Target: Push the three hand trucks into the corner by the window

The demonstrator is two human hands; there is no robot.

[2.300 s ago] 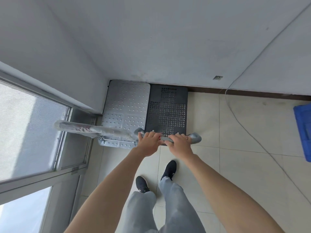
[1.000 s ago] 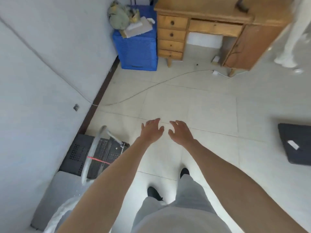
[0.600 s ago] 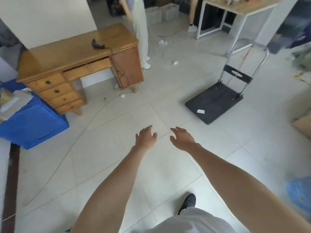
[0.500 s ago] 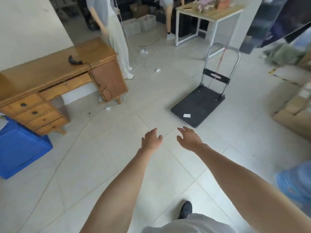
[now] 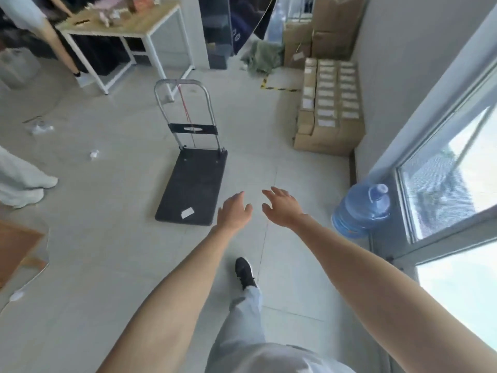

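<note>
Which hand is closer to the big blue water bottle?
Right. The right hand is in the air to the left of the water bottle, not touching it. The left hand is farther away, next to the hand truck.

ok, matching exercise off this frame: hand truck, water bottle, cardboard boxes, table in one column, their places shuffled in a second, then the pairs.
Things:
1. hand truck
2. water bottle
3. cardboard boxes
4. table

Places:
A. stacked against the wall beyond the window
B. far left of the view, small items on top
C. on the floor right beside the window frame
D. middle of the open floor, handle upright

Pairs: 1-D, 2-C, 3-A, 4-B
</note>
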